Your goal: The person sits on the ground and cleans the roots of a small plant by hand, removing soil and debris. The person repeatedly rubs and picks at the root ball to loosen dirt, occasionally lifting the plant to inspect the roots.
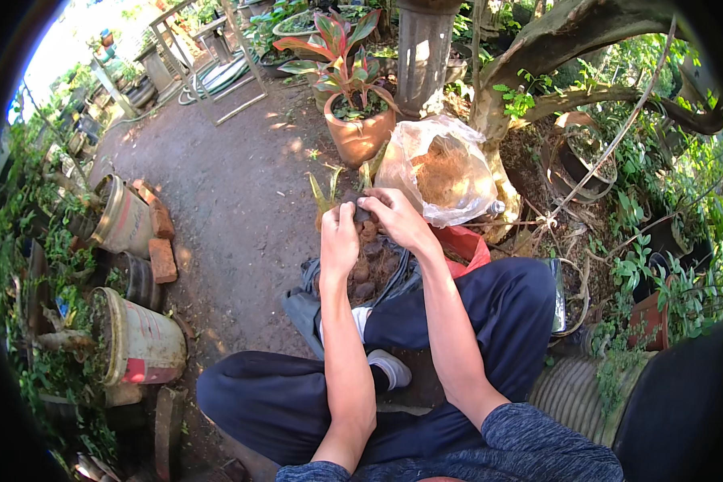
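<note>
My left hand (340,238) and my right hand (394,218) meet in front of me, both pinching a small dark piece (361,211) between their fingertips; its material is too small to tell. Below them, a dark plastic sack (304,301) lies open around brown fibrous clumps (367,271). Just beyond my right hand stands a clear plastic bag (397,150) holding brown fibre that looks like coir (443,172). A red bag (467,247) lies under its near side. Spiky leaves (322,193) show behind my left hand.
A terracotta pot (361,135) with a red-green plant stands ahead. At left are tipped buckets (150,343) and bricks (162,260). A metal frame (241,108) stands at the back left. A tree trunk (497,108), a rope (620,132) and a coiled hose (223,72) are also in view.
</note>
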Motion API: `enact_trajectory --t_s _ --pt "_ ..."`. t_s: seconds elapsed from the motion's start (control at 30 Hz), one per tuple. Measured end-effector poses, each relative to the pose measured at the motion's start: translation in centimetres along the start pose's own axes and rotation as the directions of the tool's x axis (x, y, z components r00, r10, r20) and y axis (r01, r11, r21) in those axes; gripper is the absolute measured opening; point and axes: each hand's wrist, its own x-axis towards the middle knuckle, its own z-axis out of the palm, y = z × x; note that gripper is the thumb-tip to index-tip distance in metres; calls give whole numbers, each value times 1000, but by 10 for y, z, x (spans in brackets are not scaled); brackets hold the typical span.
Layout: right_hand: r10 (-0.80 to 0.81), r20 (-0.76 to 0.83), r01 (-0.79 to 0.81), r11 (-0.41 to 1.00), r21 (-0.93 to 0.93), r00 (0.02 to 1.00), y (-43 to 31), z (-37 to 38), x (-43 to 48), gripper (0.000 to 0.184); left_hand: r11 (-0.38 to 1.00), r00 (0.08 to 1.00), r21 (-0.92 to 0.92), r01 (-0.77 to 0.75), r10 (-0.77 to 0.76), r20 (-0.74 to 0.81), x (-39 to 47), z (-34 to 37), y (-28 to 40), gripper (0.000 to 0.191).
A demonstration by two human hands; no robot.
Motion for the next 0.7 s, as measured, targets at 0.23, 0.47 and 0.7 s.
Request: enact_trajectory --t_s 0.23,0.47,0.7 --pt "-24 92 25 1000 -1 995 3 -5 -4 26 999 1000 28 15 -15 -4 -4 -2 4 35" --pt "-2 4 1 996 94 1000 -16 -1 -10 27 999 999 -28 38 -37 34 -3 -4 1 33" --pt "-33 -2 33 999 33 999 -27 3 -10 27 999 1000 37 -9 9 12 -7 -4 21 34"
